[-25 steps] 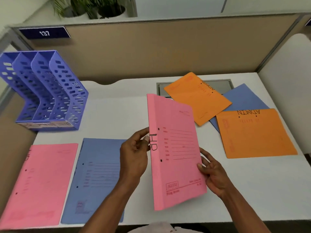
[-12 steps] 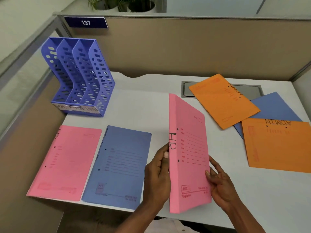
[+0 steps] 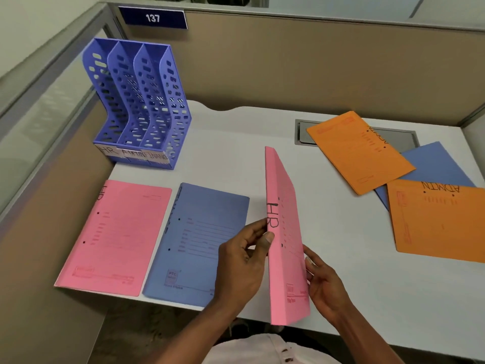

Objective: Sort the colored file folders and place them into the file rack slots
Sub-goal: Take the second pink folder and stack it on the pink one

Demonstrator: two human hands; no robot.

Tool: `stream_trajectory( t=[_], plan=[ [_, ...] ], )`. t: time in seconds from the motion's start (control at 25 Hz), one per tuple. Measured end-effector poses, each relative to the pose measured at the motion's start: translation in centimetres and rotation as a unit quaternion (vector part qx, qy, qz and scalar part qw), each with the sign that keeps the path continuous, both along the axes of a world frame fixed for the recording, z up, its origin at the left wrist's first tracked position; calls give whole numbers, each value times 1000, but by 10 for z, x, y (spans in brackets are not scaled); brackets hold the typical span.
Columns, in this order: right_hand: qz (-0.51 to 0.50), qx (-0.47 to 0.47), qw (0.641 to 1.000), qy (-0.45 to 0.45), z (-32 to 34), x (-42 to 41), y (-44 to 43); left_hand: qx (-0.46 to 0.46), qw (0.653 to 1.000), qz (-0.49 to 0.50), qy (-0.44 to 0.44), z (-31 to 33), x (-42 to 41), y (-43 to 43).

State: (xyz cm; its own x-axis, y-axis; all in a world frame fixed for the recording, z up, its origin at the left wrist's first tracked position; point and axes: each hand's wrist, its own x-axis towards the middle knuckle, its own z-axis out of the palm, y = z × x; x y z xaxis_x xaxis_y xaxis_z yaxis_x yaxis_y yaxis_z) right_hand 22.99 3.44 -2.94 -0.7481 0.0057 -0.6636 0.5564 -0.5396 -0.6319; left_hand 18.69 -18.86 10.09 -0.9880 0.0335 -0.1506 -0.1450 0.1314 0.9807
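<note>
A pink folder marked HR (image 3: 284,232) stands nearly on edge above the desk's front. My left hand (image 3: 242,261) pinches its spine edge with thumb and fingers. My right hand (image 3: 324,285) holds its lower right side, fingers spread along the cover. A purple three-slot file rack (image 3: 139,101) stands at the back left, with paper labels on its base. A second pink folder (image 3: 115,237) and a blue folder (image 3: 199,240) lie flat at the front left. Two orange folders (image 3: 357,151) (image 3: 438,219) and another blue folder (image 3: 435,164) lie at the right.
The white desk (image 3: 262,132) is enclosed by tan partition walls (image 3: 288,64) at the back and left. A grey cable hatch (image 3: 303,132) sits under the far orange folder. A nameplate reading 137 (image 3: 152,18) hangs on the back partition.
The view has swung left, bringing the rack closer to centre. The pink HR folder has turned more edge-on in both hands and shifted slightly left.
</note>
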Motion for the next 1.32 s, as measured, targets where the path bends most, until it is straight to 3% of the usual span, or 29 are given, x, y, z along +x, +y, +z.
stream_trajectory(
  t=[0.32, 0.56, 0.72, 1.0, 1.32],
  plan=[
    [67, 29, 997, 11, -6, -18, 28, -70, 993, 92, -21, -1, 25, 14],
    [138, 21, 990, 35, 2, -32, -7, -109, 973, 195, -51, -14, 41, -34],
    [152, 62, 985, 51, 15, -44, -57, -148, 963, 214, -67, -21, 33, -85],
    [170, 237, 953, 79, 11, -74, -190, -262, 945, 164, -104, -47, -13, -234],
    [203, 286, 936, 38, -8, -97, -343, -358, 915, 132, -129, -89, -55, -399]
  ],
)
